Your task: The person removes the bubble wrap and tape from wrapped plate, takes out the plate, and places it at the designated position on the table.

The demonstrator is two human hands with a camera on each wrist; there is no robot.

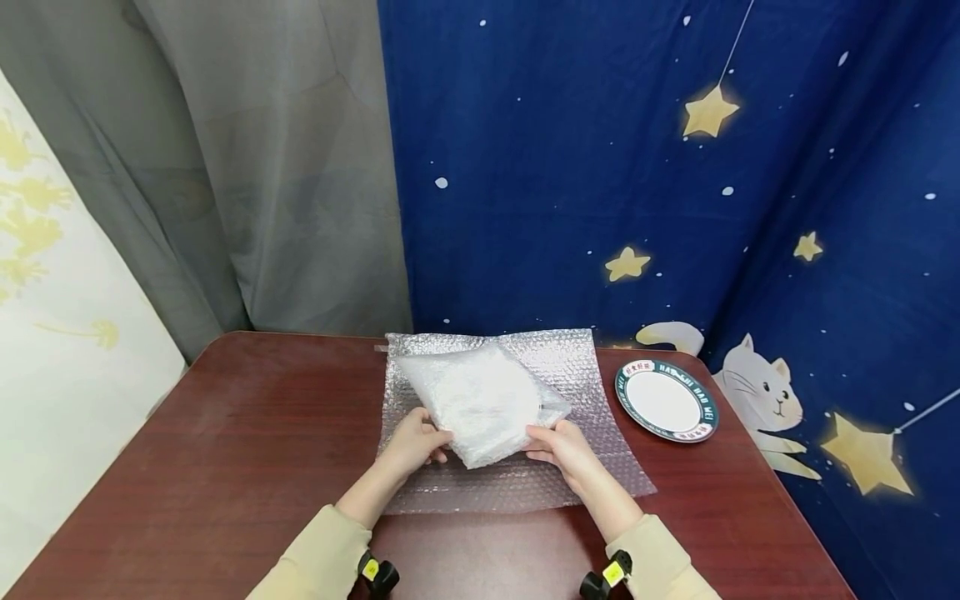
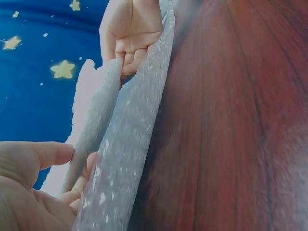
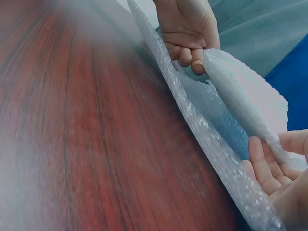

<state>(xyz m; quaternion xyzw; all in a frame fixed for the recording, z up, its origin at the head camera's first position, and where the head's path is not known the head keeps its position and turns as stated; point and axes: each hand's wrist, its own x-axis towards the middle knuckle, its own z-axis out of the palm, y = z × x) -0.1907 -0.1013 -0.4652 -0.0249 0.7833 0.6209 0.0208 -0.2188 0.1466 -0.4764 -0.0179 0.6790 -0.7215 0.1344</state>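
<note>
A flat bundle wrapped in bubble wrap (image 1: 483,400) lies tilted over a larger bubble wrap sheet (image 1: 517,493) in the head view. My left hand (image 1: 408,443) pinches the bundle's near left edge between thumb and fingers. At its near right edge, my right hand (image 1: 567,452) grips a corner in the same way. The left wrist view catches the bundle (image 2: 96,106) raised at a slant above the sheet (image 2: 127,139), my left hand (image 2: 33,185) in front. In the right wrist view, thumb and fingers of my right hand (image 3: 284,178) hold the bundle's edge. Whatever is inside the wrap is hidden.
A white plate with a dark green patterned rim (image 1: 667,402) sits on the reddish-brown table (image 1: 285,433), right of the sheet. Behind the table hang a grey curtain (image 1: 300,183) and a blue one with stars (image 1: 517,167).
</note>
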